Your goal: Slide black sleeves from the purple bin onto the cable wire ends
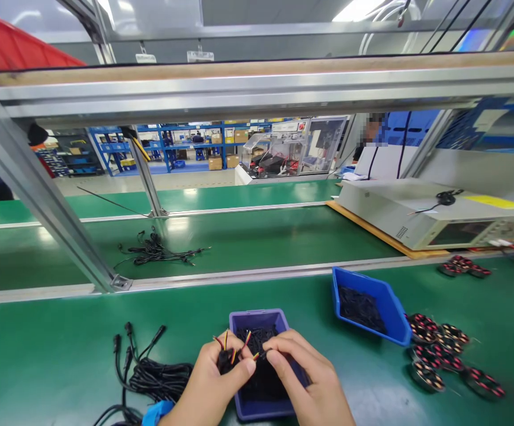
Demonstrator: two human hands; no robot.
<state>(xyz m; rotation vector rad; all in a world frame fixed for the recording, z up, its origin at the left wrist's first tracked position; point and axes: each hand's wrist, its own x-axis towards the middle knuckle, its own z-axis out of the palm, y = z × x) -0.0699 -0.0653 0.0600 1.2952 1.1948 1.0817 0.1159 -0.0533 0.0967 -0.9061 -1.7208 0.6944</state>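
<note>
As seen from the head camera, both hands are at work above the purple bin [263, 409], which stands on the green desk [61, 355] and contains loose black pieces. The left hand [215, 376] has its grip closed round a bunch of wires [233, 356], their red, yellow and black ends projecting upward over the bin. The right hand's [308, 376] grip is pinched, thumb against forefinger, on a small dark piece [263, 354] at one wire's end; whether it is separate from the wire cannot be told. A blue wristband [157, 412] is worn on the left wrist. Just beside it lie coiled black cables [161, 378]. To the right, a blue bin [375, 287] holds further black pieces, with motors [426, 377] lying near it.
</note>
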